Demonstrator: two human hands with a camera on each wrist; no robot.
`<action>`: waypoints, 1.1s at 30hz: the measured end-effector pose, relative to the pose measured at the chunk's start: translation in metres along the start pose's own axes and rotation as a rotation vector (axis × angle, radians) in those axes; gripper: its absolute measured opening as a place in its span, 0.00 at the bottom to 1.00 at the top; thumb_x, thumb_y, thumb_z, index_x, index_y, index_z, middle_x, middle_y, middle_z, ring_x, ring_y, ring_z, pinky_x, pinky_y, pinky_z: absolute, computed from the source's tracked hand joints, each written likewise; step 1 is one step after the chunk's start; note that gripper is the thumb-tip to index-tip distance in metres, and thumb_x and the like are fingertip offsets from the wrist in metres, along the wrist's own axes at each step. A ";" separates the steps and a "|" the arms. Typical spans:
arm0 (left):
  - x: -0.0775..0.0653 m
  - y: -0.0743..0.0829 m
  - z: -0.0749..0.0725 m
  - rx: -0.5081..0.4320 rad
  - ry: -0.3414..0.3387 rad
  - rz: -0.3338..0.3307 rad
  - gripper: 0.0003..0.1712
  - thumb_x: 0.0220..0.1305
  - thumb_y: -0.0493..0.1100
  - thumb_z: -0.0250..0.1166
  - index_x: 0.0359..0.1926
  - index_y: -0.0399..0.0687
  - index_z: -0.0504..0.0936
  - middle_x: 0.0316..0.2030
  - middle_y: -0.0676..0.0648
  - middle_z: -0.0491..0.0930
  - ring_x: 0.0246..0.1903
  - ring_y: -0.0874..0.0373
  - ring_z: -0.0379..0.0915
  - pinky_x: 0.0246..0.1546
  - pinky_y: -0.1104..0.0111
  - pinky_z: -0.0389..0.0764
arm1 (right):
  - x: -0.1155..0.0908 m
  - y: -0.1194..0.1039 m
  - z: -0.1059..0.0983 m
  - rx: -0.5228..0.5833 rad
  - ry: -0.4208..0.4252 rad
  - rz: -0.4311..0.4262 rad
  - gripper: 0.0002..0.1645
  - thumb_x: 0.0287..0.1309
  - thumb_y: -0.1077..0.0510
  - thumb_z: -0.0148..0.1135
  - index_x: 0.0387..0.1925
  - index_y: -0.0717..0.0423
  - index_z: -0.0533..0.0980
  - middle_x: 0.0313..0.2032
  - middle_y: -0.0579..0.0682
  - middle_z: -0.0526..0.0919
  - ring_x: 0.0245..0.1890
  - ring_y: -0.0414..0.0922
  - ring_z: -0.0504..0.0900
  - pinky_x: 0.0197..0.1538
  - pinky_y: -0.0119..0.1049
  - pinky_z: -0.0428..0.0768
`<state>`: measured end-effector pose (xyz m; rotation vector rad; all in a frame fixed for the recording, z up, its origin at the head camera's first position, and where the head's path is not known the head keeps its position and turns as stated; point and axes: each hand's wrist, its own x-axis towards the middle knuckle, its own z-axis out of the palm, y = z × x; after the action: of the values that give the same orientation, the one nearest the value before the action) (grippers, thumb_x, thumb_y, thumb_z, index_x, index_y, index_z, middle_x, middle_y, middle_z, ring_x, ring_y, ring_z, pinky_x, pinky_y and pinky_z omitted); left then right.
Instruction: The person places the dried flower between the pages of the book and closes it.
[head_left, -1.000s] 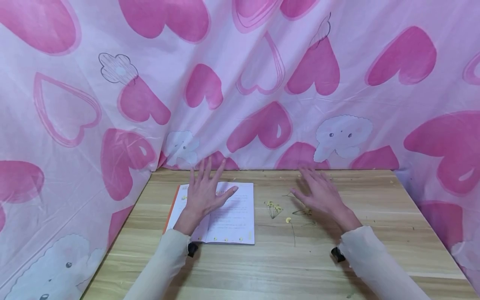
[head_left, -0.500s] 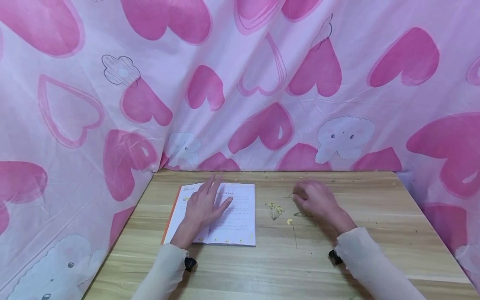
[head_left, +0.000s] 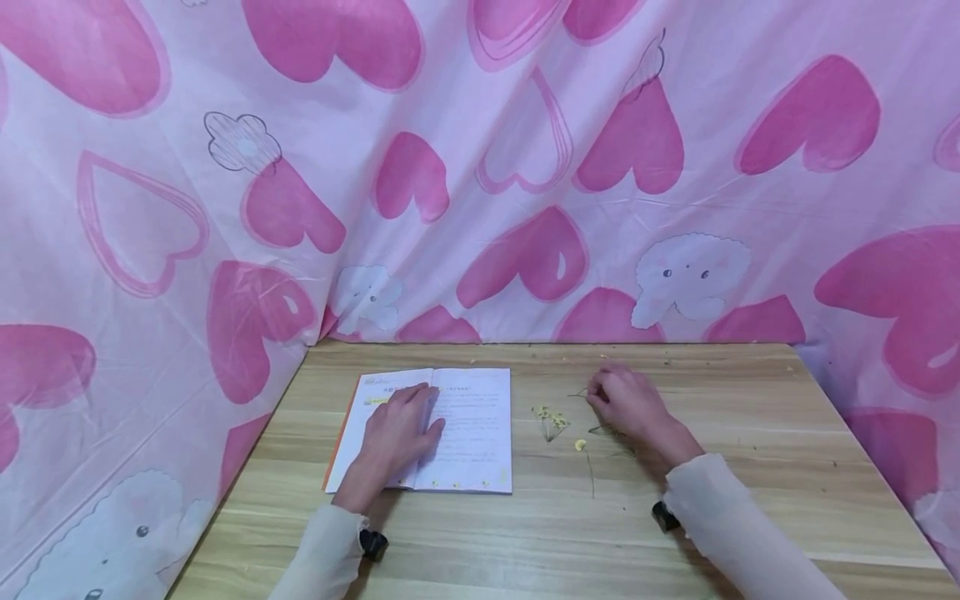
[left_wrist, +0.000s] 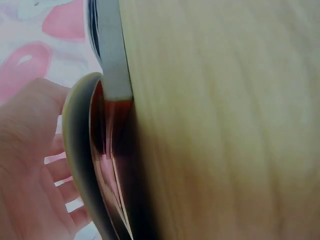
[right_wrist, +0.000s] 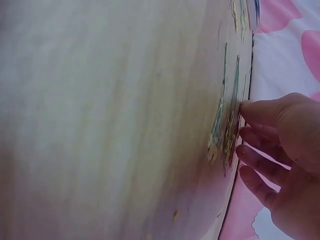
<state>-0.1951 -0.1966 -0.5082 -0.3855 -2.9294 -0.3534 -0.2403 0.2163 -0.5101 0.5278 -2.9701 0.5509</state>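
In the head view my left hand (head_left: 397,433) lies over an open book (head_left: 468,450), fingers extended across its inner fold. The left wrist view shows that hand (left_wrist: 35,160) beside the curved page edge (left_wrist: 80,145). My right hand (head_left: 630,404) is lowered to the table, fingers curled, pinching a dried flower whose thin stem (head_left: 576,394) sticks out left of the fingertips. In the right wrist view, the thumb of my right hand (right_wrist: 280,145) meets a thin stem; the flower head is hidden. Closer in lie a yellow dried flower bunch (head_left: 551,421) and a single yellow flower (head_left: 581,446).
The wooden table (head_left: 525,550) carries small plant crumbs near its back edge and at right. Another dried stem (head_left: 600,430) lies partly under my right hand. A pink heart-patterned cloth (head_left: 517,258) hangs behind and at both sides.
My left hand has come down onto the book and drawn slightly nearer. The right hand's spread fingers have curled together at the thin stem, with the hand lowered to the table.
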 end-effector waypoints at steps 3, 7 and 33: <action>0.000 -0.001 0.002 -0.011 -0.020 -0.019 0.34 0.69 0.59 0.71 0.71 0.51 0.81 0.73 0.43 0.79 0.72 0.44 0.75 0.65 0.44 0.81 | 0.000 0.000 0.002 -0.005 0.016 -0.026 0.06 0.69 0.59 0.70 0.33 0.52 0.85 0.39 0.48 0.83 0.42 0.47 0.80 0.47 0.49 0.83; -0.001 -0.002 0.003 -0.049 -0.023 -0.038 0.34 0.69 0.59 0.71 0.70 0.49 0.82 0.74 0.44 0.78 0.73 0.44 0.75 0.66 0.44 0.81 | -0.002 0.000 0.004 -0.003 0.060 -0.088 0.07 0.68 0.63 0.68 0.32 0.53 0.82 0.37 0.47 0.81 0.41 0.48 0.79 0.47 0.47 0.81; -0.004 -0.002 0.006 -0.078 -0.081 -0.054 0.38 0.71 0.62 0.69 0.75 0.48 0.77 0.76 0.42 0.74 0.76 0.43 0.71 0.71 0.44 0.77 | 0.000 -0.012 0.005 -0.074 0.101 -0.150 0.04 0.73 0.60 0.65 0.40 0.57 0.80 0.40 0.49 0.81 0.43 0.51 0.80 0.54 0.53 0.81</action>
<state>-0.1923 -0.1982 -0.5157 -0.3398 -3.0167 -0.4720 -0.2363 0.2041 -0.5105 0.6876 -2.8134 0.4382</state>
